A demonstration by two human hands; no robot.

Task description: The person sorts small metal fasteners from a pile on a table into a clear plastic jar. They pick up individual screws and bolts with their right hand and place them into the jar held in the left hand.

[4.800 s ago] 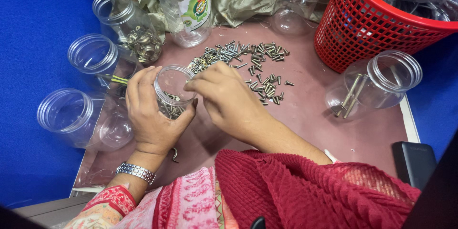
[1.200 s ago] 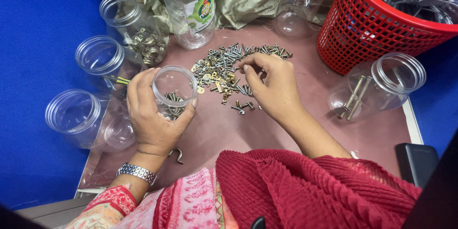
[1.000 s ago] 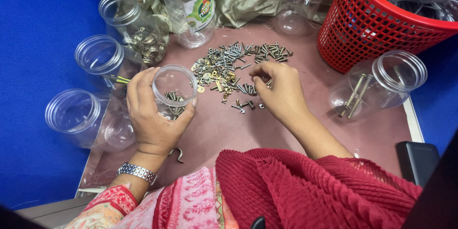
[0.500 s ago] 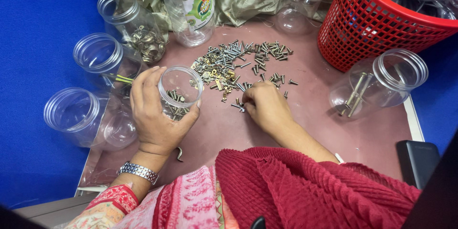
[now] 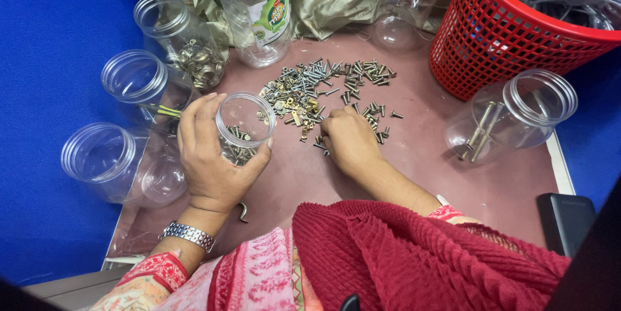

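Note:
My left hand (image 5: 210,155) grips a small clear plastic jar (image 5: 244,126), tilted toward me, with a few screws in its bottom. My right hand (image 5: 349,139) rests fingers-down on the near edge of a pile of mixed screws, bolts and small metal parts (image 5: 317,88) spread on the brown table top (image 5: 401,175). Its fingertips are curled onto some small pieces; what they pinch is hidden. A metal watch sits on my left wrist.
Clear jars stand along the left (image 5: 136,81) (image 5: 97,155), one holding nuts and washers (image 5: 191,52). A labelled plastic bottle (image 5: 259,10) stands behind. A red mesh basket (image 5: 517,26) is at the right. A jar with long bolts (image 5: 511,113) lies near it. A dark phone (image 5: 572,220) lies at the lower right.
My right hand has drawn back from the middle of the pile to its near edge, closer to me. The jar in my left hand has tipped slightly toward the pile.

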